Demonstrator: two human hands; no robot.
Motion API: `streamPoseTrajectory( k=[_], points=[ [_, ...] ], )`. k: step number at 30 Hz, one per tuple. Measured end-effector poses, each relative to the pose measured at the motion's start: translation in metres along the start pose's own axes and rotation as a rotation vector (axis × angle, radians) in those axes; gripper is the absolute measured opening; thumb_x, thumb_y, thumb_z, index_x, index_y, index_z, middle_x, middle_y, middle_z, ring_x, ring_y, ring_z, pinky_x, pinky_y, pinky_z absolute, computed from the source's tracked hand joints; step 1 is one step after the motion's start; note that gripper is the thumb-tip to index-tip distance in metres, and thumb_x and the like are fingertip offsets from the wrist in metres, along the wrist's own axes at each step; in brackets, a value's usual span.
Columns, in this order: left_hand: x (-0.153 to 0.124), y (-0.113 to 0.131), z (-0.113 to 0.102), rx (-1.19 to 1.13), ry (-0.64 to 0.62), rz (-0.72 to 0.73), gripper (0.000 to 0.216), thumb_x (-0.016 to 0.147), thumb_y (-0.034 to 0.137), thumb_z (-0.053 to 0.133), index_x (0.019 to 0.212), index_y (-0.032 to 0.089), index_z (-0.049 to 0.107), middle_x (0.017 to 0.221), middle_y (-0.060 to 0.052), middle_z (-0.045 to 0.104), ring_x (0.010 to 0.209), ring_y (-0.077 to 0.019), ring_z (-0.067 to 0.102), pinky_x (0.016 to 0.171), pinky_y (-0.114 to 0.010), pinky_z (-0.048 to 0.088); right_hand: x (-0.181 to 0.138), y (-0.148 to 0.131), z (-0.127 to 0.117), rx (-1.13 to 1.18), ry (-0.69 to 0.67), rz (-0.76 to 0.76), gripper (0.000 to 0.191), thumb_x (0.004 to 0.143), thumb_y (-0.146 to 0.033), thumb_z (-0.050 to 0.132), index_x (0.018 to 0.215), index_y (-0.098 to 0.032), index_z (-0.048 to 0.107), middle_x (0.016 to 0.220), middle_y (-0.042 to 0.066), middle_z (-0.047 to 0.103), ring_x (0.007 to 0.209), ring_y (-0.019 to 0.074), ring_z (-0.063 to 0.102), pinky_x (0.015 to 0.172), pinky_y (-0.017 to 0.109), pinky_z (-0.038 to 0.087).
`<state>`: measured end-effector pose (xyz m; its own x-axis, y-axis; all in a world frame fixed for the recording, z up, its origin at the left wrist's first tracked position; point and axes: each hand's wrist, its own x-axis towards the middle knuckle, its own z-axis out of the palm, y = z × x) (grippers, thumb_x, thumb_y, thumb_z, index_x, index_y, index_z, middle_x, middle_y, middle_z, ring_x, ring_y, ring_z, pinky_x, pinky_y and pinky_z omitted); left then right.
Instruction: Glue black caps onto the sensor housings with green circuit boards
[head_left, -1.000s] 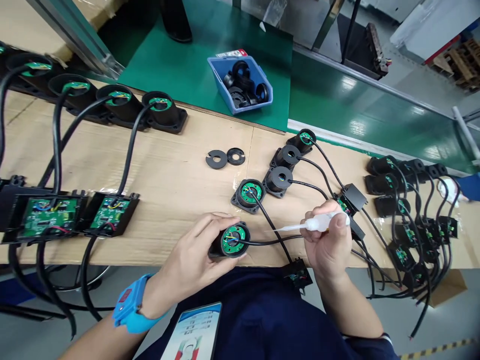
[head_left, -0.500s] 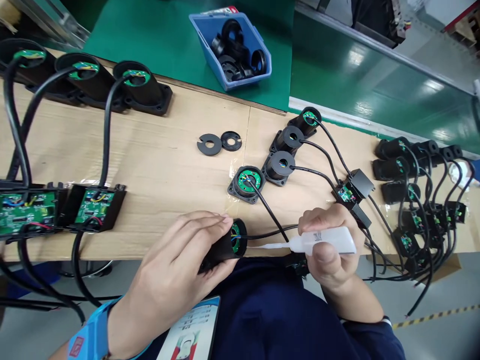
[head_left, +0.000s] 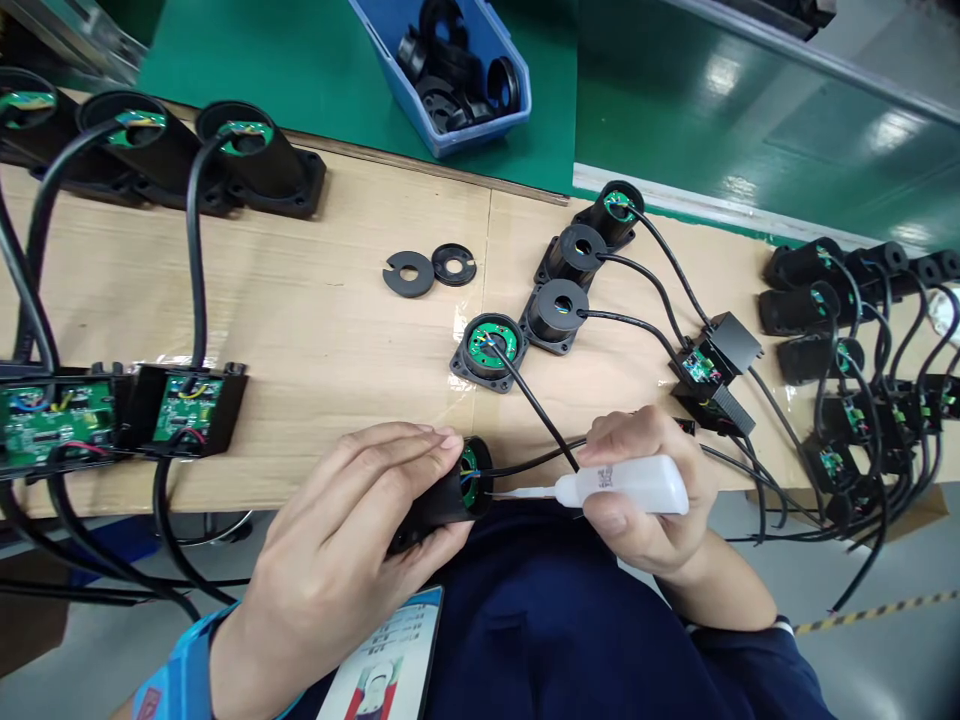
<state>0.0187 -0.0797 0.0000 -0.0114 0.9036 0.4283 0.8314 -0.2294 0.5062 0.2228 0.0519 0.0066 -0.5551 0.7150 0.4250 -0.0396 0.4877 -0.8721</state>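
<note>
Here's the left hand (head_left: 337, 545), fingers curled over the top of a black housing (head_left: 431, 505), thumb underneath, spread just as wide as the barrel and holding it firmly. The housing lies tipped on its side at those fingertips, long axis running out of the palm, mouth facing across to the right hand (head_left: 652, 490). Inside that mouth, a green board (head_left: 469, 475) shows edge-on.

And the right hand! Fingers bent round a white bottle (head_left: 637, 485), thumb pressed against its near side, the gap no wider than the bottle itself. Its long axis lies almost level, crosswise between the two hands, and the thin nozzle (head_left: 529, 492) points left, tip right at the housing's rim; whether it touches, I can't tell.

A cable (head_left: 529, 464) leaves the mouth just beyond the nozzle, heading toward the right fingers. Ahead of the left fingers on the tabletop (head_left: 352, 360), two slotted discs (head_left: 409, 274) sit side by side; farther beyond them, a blue bin (head_left: 480, 134) of black parts.
</note>
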Motion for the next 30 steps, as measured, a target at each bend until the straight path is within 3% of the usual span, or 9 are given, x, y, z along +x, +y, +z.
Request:
streamPoseTrajectory(
  k=[18,23,30],
  points=[
    [-0.0024,-0.0018,-0.0013,-0.011,-0.022,-0.007,0.036,0.090,0.013,0.078,0.125,0.014,0.067,0.114,-0.010,0.077,0.111,-0.0258,0.073,0.102,-0.041,0.062,0.0040,-0.0023,0.0006,-0.105,-0.032,-0.057,0.021,0.098,-0.037,0.075,0.091,-0.020,0.066,0.062,-0.004,0.059,0.046,0.0104,0.055,0.041,0.022,0.044],
    [-0.0003,-0.0005,-0.0016,-0.015,-0.006,-0.019,0.038,0.089,0.012,0.079,0.124,0.019,0.068,0.113,-0.007,0.078,0.109,-0.0241,0.075,0.102,-0.039,0.062,0.0027,-0.0014,0.0008,-0.137,-0.031,-0.090,0.024,0.099,-0.042,0.074,0.092,-0.020,0.068,0.062,-0.003,0.060,0.045,0.0110,0.055,0.042,0.025,0.047],
    [-0.0017,-0.0026,-0.0013,-0.029,-0.015,-0.007,0.035,0.090,0.013,0.078,0.123,0.014,0.066,0.111,-0.008,0.077,0.108,-0.0225,0.074,0.101,-0.038,0.063,0.0020,-0.0035,0.0064,-0.161,0.006,-0.142,0.028,0.103,-0.045,0.067,0.092,-0.019,0.065,0.062,-0.003,0.058,0.041,0.0089,0.049,0.040,0.025,0.044]
  ],
)
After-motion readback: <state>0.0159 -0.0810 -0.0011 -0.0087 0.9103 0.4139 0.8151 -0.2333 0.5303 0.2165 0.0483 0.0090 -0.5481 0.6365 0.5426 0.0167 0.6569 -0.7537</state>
